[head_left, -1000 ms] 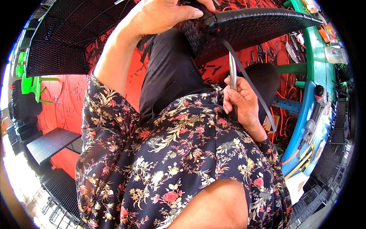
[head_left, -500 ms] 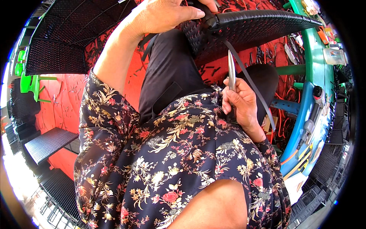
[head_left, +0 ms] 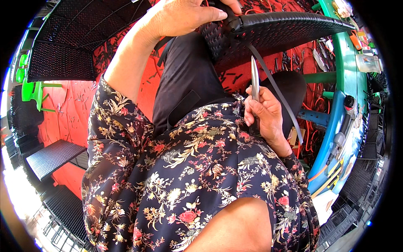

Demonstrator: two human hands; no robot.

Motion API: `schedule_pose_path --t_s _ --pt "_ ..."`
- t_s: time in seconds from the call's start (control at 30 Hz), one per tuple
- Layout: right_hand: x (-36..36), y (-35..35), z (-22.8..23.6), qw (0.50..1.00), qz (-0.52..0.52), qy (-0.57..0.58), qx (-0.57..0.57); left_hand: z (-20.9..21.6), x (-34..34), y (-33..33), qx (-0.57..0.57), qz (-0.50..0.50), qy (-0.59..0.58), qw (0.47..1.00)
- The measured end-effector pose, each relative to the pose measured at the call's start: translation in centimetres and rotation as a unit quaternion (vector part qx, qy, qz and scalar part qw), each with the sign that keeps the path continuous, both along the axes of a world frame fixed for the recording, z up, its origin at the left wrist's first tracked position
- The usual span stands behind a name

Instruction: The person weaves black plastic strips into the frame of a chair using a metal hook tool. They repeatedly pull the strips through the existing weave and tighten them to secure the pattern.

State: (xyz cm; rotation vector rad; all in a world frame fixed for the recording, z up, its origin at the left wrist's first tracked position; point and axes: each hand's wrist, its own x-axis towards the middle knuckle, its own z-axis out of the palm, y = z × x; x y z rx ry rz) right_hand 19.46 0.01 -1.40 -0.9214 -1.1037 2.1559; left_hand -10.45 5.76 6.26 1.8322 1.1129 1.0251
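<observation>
My left hand (head_left: 184, 17) is at the top, thumb pressed along the black corner of a woven wicker panel (head_left: 289, 33) with a wrapped edge. Its other fingers curl over the far side, partly cut off by the picture's edge. From that corner a flat black strip (head_left: 275, 86) hangs free in a curve, passing just right of my right hand (head_left: 266, 110). That hand is closed around what look like scissors (head_left: 255, 77), their silver blades together and pointing up. The handles are hidden in my palm. The blades are apart from the panel.
Black woven furniture (head_left: 63, 59) stands at left, beside a green plastic stool (head_left: 33, 92) and a dark slab (head_left: 54, 157). Strip scraps litter the red floor (head_left: 63, 117). At right, a green and blue table (head_left: 350, 71) holds a power tool (head_left: 342, 130) and a clear tub (head_left: 368, 62).
Almost nothing differs. My left hand and the panel's corner have shifted very slightly; my right hand keeps the scissors in the same place.
</observation>
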Motion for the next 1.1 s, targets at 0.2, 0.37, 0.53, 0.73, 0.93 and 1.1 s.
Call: schedule_pose_path --t_s 0.2,0.37,0.53,0.73,0.93,1.1 --pt "0.02 0.00 -0.05 1.000 -0.001 0.003 -0.002 -0.03 0.10 -0.05 0.002 0.001 0.001 1.000" --pt "0.14 0.04 -0.07 1.000 0.009 -0.007 0.006 -0.05 0.03 -0.12 0.008 0.002 0.009 1.000" --pt "0.32 0.20 0.00 1.000 0.028 -0.005 0.012 -0.03 0.06 -0.20 0.007 0.007 0.008 1.000" --pt "-0.06 0.06 0.30 1.000 0.000 0.009 0.005 -0.04 0.05 -0.26 0.016 0.009 0.015 1.000" --pt "0.22 0.28 0.24 0.999 0.030 0.004 0.018 -0.08 0.16 -0.33 0.028 0.014 0.023 0.999" --pt "0.30 0.33 0.20 0.999 0.037 0.008 0.034 -0.19 0.33 -0.35 0.035 0.011 0.014 0.999"
